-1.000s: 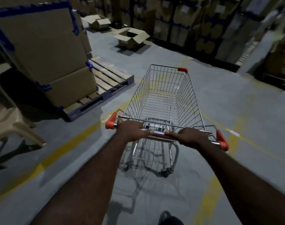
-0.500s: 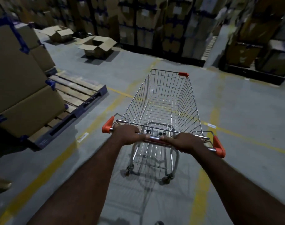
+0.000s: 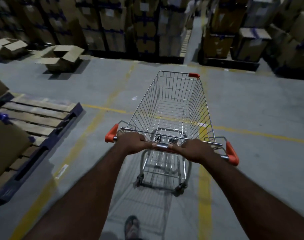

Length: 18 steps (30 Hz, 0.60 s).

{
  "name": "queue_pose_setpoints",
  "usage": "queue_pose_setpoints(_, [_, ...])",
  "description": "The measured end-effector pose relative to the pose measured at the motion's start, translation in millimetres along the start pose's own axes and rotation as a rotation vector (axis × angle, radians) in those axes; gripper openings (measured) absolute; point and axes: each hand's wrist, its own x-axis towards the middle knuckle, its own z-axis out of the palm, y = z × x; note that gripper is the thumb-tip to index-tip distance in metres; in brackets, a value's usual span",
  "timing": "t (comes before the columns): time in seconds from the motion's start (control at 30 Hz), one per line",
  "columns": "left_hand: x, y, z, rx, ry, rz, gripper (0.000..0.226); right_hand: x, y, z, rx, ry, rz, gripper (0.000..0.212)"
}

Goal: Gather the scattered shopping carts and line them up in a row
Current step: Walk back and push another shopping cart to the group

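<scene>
A wire shopping cart [image 3: 144,108] is seen standing on the grey concrete floor [image 3: 260,104] directly ahead of the person, its basket pointed away toward the far racks; its handle bar [image 3: 162,146] is held at the near end. The left hand [image 3: 132,142] is laid over the bar just inside the left orange end cap [image 3: 110,134], with fingers curled round the bar, so its grip is clamped on the bar; the right hand [image 3: 195,149] is wrapped round the bar in the same way, inside the right orange end cap [image 3: 231,154], and its grip is likewise clamped. The two hands are set close together near the middle of the bar, with a short stretch of bare metal between them; both arms are stretched forward.

An orange corner guard [image 3: 193,75] is fitted on the far right corner of the basket; the rear wheels [image 3: 179,187] are seen below the hands, resting on the floor. Yellow lines [image 3: 204,196] are painted across the floor under and beside the cart. A wooden pallet [image 3: 40,116] lies to the left, well apart from the cart, with large cartons [image 3: 5,148] stacked on its near part; two open cardboard boxes [image 3: 61,58] are placed on the floor farther back on the left. Stacked boxes [image 3: 113,26] are ranged along the far side, blurred; a foot in a sandal [image 3: 131,226] is seen at the bottom edge.
</scene>
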Motion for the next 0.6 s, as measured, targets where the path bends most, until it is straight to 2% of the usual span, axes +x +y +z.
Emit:
queue_pose_setpoints(0.1, [34.6,5.6,-8.2,0.001,-0.001,0.044,0.082,10.9,17.3,-2.7,0.006,0.040,0.036,0.090])
queue_pose_setpoints(0.2, [68.6,16.7,-18.2,0.020,-0.016,0.101,0.078,21.1,34.4,-8.5,0.044,0.080,0.112,0.101])
queue_pose_setpoints(0.37, [127.5,42.7,-37.7,0.074,-0.058,0.232,0.067,40.1,62.5,-20.4,0.085,0.127,0.275,0.092])
queue_pose_setpoints(0.6, [201.2,80.7,-49.5,0.136,-0.067,0.407,0.069,58.9,107.4,-30.8,0.096,0.202,0.458,0.100])
